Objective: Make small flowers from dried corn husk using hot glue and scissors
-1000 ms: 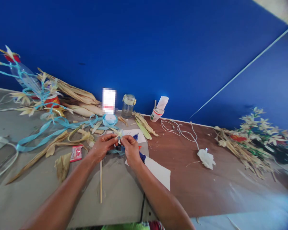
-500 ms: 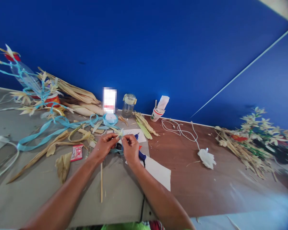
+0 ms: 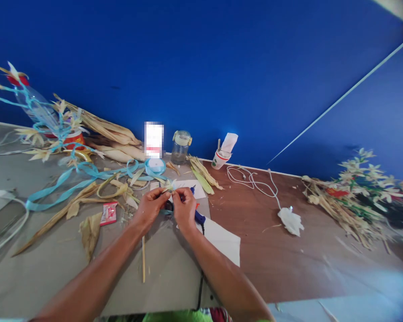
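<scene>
So the thing that matters here is pretty tiny: a small, pale cream, flower-like piece of what looks like husk (image 3: pixel 169 184), right up at the fingertips, held just above the counter (image 3: pixel 169 286). Left hand (image 3: pixel 152 205) comes at it from the left, right hand (image 3: pixel 185 206) from the right, and they pretty much meet in the middle. I honestly can't call one nearer than the other.

Both hands are pinched down small, thumb against forefinger with basically no gap, and both seem to have hold of the piece. How much each one's gripping, can't tell, the fingers cover the lower part. Long axis is hard to read at this size too, but the pale tips poke out past the fingertips on the far side, away from the person.

The other bit worth noting: the dark blue, corded tool that looks like a glue gun (image 3: pixel 199 218) lies just right of the piece, partly hidden behind the right hand, its tip angled away from the person. So the right hand is clearly the nearer one to that. Over on the other side, a thin, straight, pale wooden stick (image 3: pixel 143 259) lies below the left wrist, its length running toward the person.
</scene>
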